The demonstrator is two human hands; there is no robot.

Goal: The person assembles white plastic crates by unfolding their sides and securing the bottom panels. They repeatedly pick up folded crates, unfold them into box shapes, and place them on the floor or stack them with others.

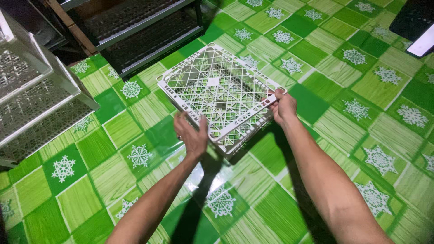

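Nearest the camera, two bare forearms reaching out over the green checked floor covering (316, 104) with its white snowflake marks; dark shadow of arms and tray falling between them; further out, left hand (192, 135) at the near corner of the white lattice tray (217, 90), palm against the rim, fingers only partly curled, thumb spread, more bracing than gripping; hard to tell whether the fingertips hook under the edge; right hand (282, 106) closed tight on the right rim, fingers wrapped round the thin bar, thumb on top; tray itself lifted clear of the floor, tilted, far corner higher than the near one, held between both hands; nothing inside it, floor pattern showing straight through the mesh. By the look of things, tray picked up and in mid-carry, not set down or slotted anywhere yet; placing seemingly all left to do. Off to the left, stack of similar pale lattice trays (31, 86) sitting one on another; beyond the held tray, dark shelving unit (144, 31) with metal-edged tiers and mesh decks; far right corner, dark object (413, 22) with a pale edge, too cropped to name.
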